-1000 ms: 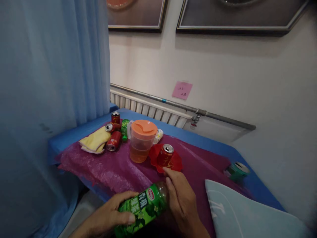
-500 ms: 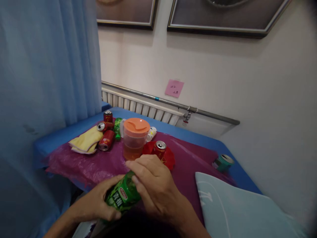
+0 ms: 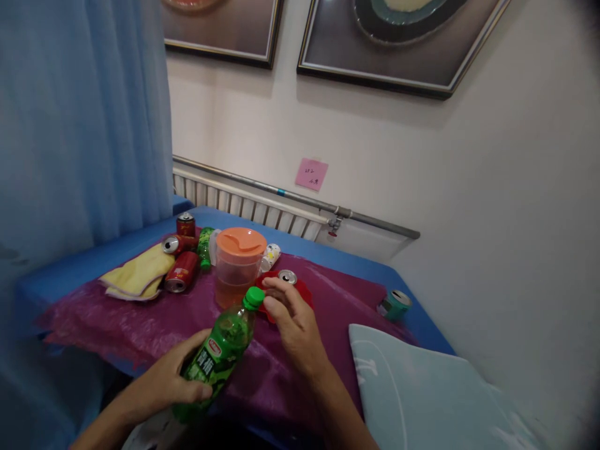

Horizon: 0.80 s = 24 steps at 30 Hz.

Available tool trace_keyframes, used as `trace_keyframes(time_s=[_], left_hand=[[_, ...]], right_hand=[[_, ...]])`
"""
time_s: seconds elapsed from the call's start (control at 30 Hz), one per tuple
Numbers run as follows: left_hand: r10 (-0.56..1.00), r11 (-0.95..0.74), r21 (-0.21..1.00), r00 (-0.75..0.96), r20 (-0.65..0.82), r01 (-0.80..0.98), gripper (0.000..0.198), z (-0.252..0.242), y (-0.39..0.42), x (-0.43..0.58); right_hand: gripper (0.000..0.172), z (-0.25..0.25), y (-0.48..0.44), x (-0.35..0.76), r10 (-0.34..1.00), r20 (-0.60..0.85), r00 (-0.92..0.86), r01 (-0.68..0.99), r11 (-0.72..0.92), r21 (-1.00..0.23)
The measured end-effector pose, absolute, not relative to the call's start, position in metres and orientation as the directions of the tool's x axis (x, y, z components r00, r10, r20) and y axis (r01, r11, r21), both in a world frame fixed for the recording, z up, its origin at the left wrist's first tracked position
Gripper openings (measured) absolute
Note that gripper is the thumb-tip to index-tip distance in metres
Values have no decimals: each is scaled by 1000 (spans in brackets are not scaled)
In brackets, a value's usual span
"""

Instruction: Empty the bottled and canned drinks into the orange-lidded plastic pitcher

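My left hand (image 3: 171,381) grips a green tea bottle (image 3: 220,350) by its lower body, tilted with the neck pointing up and away. Its green cap (image 3: 254,297) is on. My right hand (image 3: 291,319) hovers just right of the cap with fingers loosely curled and apart, holding nothing. Right behind that hand a red can (image 3: 287,278) stands on a red plate (image 3: 307,292). An orange-lidded pitcher (image 3: 238,265) with amber liquid stands behind the cap.
A purple sheet (image 3: 154,319) covers a blue table (image 3: 84,265). At the far left lie a yellow cloth (image 3: 138,278), several red cans (image 3: 182,272) and a small green bottle (image 3: 205,247). A teal can (image 3: 394,304) lies at the right edge. A pale pillow (image 3: 422,387) sits near right, a blue curtain (image 3: 70,125) left.
The bottle has been tipped more upright in my left hand, so its cap shows. My right hand has come off the bottle's top and moved to the right of the cap.
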<state>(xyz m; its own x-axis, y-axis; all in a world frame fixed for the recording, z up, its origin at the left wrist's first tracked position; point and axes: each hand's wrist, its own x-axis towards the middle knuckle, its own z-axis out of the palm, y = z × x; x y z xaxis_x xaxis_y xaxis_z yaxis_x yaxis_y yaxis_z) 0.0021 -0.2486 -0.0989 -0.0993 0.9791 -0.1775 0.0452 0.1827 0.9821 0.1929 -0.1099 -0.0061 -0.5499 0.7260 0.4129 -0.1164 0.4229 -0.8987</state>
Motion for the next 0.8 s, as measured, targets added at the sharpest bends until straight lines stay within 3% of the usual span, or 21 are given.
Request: trace_keyframes(time_s=[0.2,0.37,0.5,0.63,0.8], left_hand=[[981,186,982,-63,-184,35,91,-98,-248,5],[980,185,982,-78,-183,20,90,-97,-251,5],[938,122,992,-322,-127,-37,94,-89,-254,-13],[737,2,1000,-676,12,20,79,-71,-242,-44],[626,-40,988,-767,140,147,72,-60,-201,-70]], right_hand=[[22,-13,-115,189,658,506,-558,-81,563,-822],[25,-18,-120,185,613,575,-542,-66,651,-756],[43,-15,-123,189,626,590,-510,-53,662,-748],[41,-17,-121,203,690,545,-476,21,629,-777],[39,-36,-122,223,726,484,-489,109,601,-792]])
